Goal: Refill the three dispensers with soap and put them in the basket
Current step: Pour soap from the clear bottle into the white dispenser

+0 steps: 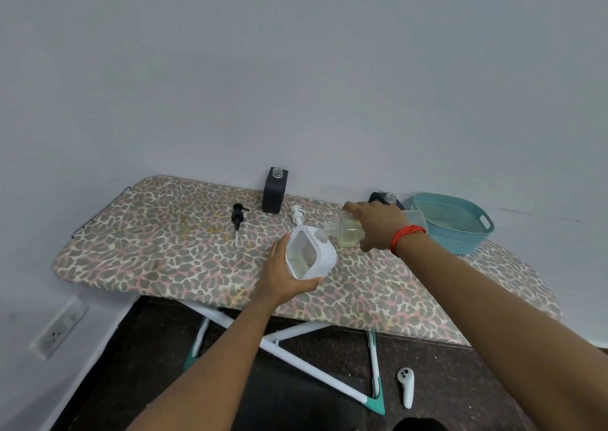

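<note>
The person stands at an ironing board (148, 233) with a leopard-print cover. The left hand (283, 276) grips the white dispenser (312, 258) from the side, fingers curled round its body and thumb along its lower edge. It is tilted over the middle of the board. The right hand (378, 225) wraps its fingers round a clear soap bottle (345, 233), tipped nearly flat with its mouth at the dispenser's open neck, and pale yellow liquid shows inside.

2 black dispensers have open necks: 1 (275, 190) is upright by the wall, the other (386, 199) just behind the right hand. A black pump (237, 217) and a white pump (297, 215) lie on the cover. The blue basket (473, 233) sits at the board's right end. A white controller (406, 386) lies on the dark floor.
</note>
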